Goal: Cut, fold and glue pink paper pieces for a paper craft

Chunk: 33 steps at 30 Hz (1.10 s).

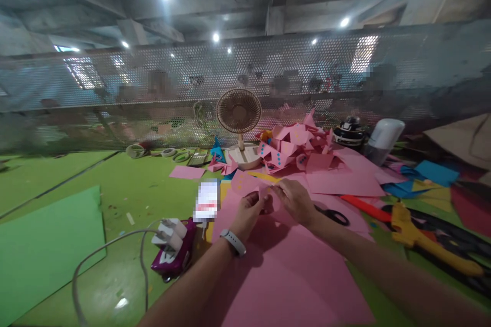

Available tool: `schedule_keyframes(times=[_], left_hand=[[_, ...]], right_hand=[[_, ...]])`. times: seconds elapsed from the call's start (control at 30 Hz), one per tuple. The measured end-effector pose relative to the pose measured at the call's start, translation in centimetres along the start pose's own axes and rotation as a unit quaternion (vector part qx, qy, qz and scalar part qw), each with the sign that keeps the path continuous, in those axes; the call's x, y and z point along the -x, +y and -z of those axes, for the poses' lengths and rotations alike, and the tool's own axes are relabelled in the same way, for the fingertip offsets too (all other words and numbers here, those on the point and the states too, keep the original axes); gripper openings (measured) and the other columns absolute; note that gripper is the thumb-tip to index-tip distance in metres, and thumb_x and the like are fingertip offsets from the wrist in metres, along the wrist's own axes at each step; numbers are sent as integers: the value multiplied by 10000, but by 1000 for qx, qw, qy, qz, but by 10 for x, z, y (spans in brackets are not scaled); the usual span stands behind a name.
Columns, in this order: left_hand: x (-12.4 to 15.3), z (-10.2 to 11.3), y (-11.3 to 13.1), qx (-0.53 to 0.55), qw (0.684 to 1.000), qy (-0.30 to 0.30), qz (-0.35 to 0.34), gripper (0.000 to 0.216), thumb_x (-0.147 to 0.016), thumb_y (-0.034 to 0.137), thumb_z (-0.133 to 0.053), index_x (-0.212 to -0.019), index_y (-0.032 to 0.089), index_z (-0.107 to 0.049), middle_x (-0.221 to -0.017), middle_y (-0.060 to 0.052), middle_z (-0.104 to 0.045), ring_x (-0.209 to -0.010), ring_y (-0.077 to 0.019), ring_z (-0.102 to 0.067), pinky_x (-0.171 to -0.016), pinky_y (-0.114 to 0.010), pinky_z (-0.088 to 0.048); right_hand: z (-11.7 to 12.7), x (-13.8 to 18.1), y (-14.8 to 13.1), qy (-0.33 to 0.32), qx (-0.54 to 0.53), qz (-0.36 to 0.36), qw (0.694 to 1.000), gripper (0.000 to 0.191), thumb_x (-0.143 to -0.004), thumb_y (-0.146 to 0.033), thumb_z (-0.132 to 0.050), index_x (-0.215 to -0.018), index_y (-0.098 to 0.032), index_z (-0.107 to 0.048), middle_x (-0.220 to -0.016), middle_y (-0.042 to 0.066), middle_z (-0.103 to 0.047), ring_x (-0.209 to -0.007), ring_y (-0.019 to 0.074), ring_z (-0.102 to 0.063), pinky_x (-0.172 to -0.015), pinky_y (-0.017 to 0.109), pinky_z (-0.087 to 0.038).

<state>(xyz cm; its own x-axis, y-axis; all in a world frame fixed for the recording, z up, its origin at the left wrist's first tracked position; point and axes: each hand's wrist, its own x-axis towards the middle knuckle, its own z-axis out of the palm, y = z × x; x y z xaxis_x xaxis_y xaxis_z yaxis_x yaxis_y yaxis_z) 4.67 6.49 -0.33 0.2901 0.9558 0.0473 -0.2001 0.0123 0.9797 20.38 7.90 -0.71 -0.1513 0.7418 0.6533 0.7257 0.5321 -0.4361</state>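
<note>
I pinch a pink paper piece with the closed fingertips of both my left hand and my right hand, above the large pink sheet. From there, the desk fan stands at eleven o'clock, a heap of folded pink paper crowds twelve to one, and a phone lies near at nine. A purple power strip sits at eight, and a black loop handle pokes out beside my forearm just past three.
</note>
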Motion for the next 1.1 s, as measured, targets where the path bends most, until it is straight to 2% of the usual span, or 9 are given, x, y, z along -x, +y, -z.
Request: schedule_keyframes(times=[0.07,0.13,0.27,0.43,0.53,0.7,0.83,0.97,1.1], left_hand=[[-1,1,0,-3,1000,-2,1,309,-699,414,-678,-709,114,-601,-627,-15,-563,-588,-111,-498,-623,-258,-421],[-1,2,0,2,1000,-2,-2,299,-709,407,-670,-713,117,-599,-625,-10,-552,-589,-106,-486,-628,-255,-418],[-1,4,1,24,1000,2,-14,269,-727,390,-656,-707,131,-586,-625,10,-519,-586,-95,-452,-625,-246,-406],[-1,6,0,50,998,36,-17,257,-728,386,-655,-701,141,-584,-617,27,-487,-581,-87,-420,-583,-218,-354],[-2,7,-1,47,998,29,-30,259,-742,386,-644,-679,146,-569,-595,39,-451,-556,-77,-382,-547,-206,-310],[-1,6,0,29,998,1,-49,322,-773,400,-609,-603,150,-498,-548,52,-379,-520,-71,-322,-511,-211,-262],[-1,6,1,4,998,-7,-67,326,-804,407,-569,-616,153,-489,-556,44,-400,-528,-78,-337,-520,-217,-279],[-2,5,1,-17,998,-2,-65,317,-802,413,-568,-634,151,-508,-588,24,-452,-559,-91,-385,-549,-224,-318],[-3,6,1,-17,998,19,-57,330,-782,427,-584,-619,158,-488,-575,32,-435,-539,-88,-373,-525,-217,-307]], right_hand=[[4,-3,-1,0,-10,8,1000,262,-897,-356,-409,-809,-183,-586,-807,80,-625,-791,203,-572,-752,327,-411],[7,-6,-1,-17,-99,-18,995,224,-884,-371,-436,-897,-190,-568,-845,66,-630,-788,181,-584,-729,300,-437],[8,-10,1,-72,-270,-65,958,248,-815,-381,-551,-983,-198,-541,-851,33,-630,-790,156,-601,-725,279,-471],[4,-12,5,-129,-335,-81,930,238,-763,-379,-613,-891,-180,-585,-847,31,-631,-804,150,-593,-763,297,-471],[4,-12,4,-136,-341,-84,926,241,-740,-379,-637,-859,-174,-595,-812,25,-622,-777,147,-583,-744,294,-470],[8,-11,1,-129,-307,-81,940,192,-760,-368,-620,-798,-180,-616,-766,12,-618,-753,149,-565,-723,282,-446],[6,-9,2,-112,-304,-99,941,211,-765,-388,-612,-792,-179,-609,-743,9,-611,-717,147,-559,-674,270,-445],[6,-12,5,-55,-315,-117,940,234,-755,-408,-620,-783,-178,-590,-735,12,-613,-703,147,-566,-666,268,-450],[7,-15,10,14,-318,-128,939,247,-766,-424,-606,-803,-182,-572,-767,21,-610,-734,150,-572,-697,275,-453]])
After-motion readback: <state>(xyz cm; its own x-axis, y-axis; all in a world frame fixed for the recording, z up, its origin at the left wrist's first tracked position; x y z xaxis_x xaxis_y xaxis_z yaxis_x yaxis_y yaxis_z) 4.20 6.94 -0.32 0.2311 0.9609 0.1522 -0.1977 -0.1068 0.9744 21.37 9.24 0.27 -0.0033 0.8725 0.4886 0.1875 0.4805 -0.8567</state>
